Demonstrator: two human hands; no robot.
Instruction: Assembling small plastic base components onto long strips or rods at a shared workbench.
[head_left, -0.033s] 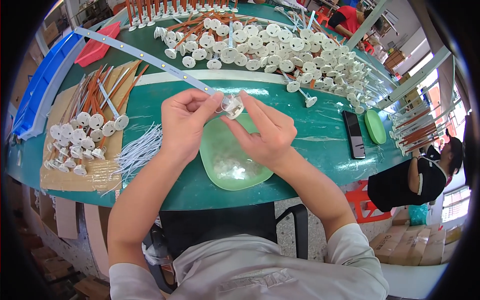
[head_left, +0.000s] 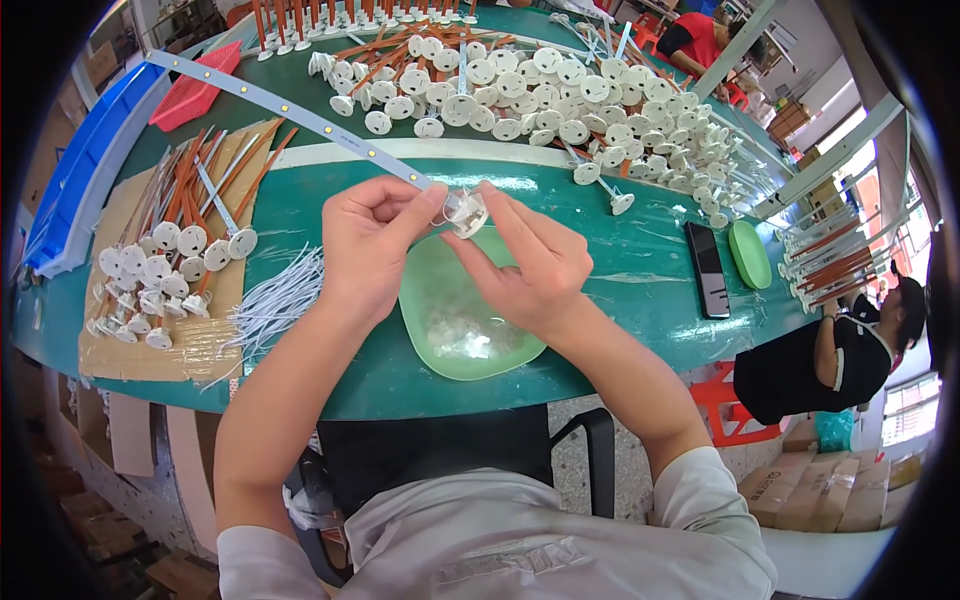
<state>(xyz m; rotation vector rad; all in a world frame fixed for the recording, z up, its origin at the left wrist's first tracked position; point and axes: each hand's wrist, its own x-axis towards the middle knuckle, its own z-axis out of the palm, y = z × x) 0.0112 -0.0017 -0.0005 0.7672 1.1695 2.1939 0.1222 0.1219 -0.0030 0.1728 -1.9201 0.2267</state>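
My left hand [head_left: 365, 240] pinches the near end of a long pale LED strip [head_left: 305, 119], its thumb against the forefinger. From there the strip slants up to the far left. At its end sits a white round cap [head_left: 472, 218] with thin white wires curling out. The thumb and fingers of my right hand [head_left: 540, 265] grip this cap from the right side. Where strip and cap meet is partly covered by my fingertips. Below my hands stands a light green bowl [head_left: 425, 345] holding small clear pieces.
On cardboard [head_left: 215, 355] at left lie capped strips [head_left: 165, 270], beside loose white wires [head_left: 280, 300]. More capped strips [head_left: 545, 95] pile up at the back. A phone [head_left: 708, 270] and a green dish [head_left: 750, 255] lie right. A blue bin [head_left: 95, 170] and red basket [head_left: 195, 90] stand far left.
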